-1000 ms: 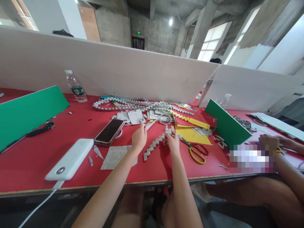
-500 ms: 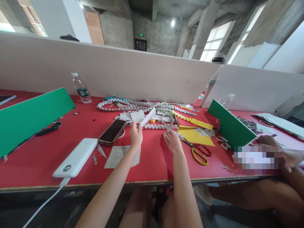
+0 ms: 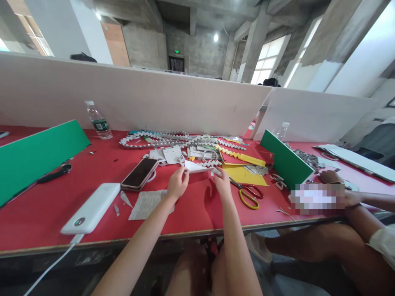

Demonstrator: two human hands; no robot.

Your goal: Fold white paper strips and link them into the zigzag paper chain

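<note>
**Both hands at one white paper strip, mid-desk**

Left hand (image 3: 177, 183): forearm runs up from the lower left, wrist roughly straight, palm down just above the desk (image 3: 46, 205); thumb and fingers pinched on the left end of a white paper strip (image 3: 195, 167); grip closed on the paper. Right hand (image 3: 221, 183): forearm rises nearly vertical from the lower centre, fingers extended forward, tips meeting the right end of the same strip; whether they clamp it or only touch it cannot be told. Strip lies nearly level between the two hands, just clear of the red surface, pointed end toward the right hand.

Outward from the hands: yellow-handled scissors (image 3: 247, 195) flat on the desk just right of the right hand; yellow paper sheet (image 3: 243, 174) behind them; printed paper scrap (image 3: 145, 204) under the left wrist; phone (image 3: 140, 173) face up left of the left hand; white power bank (image 3: 91, 208) further left, cable running off the near edge; folded zigzag paper chains (image 3: 154, 139) heaped behind the hands; water bottle (image 3: 95, 119) upright at the partition; green boards (image 3: 37, 154) at left and right; a second person's hand (image 3: 330, 176) rests on the desk at far right.
</note>
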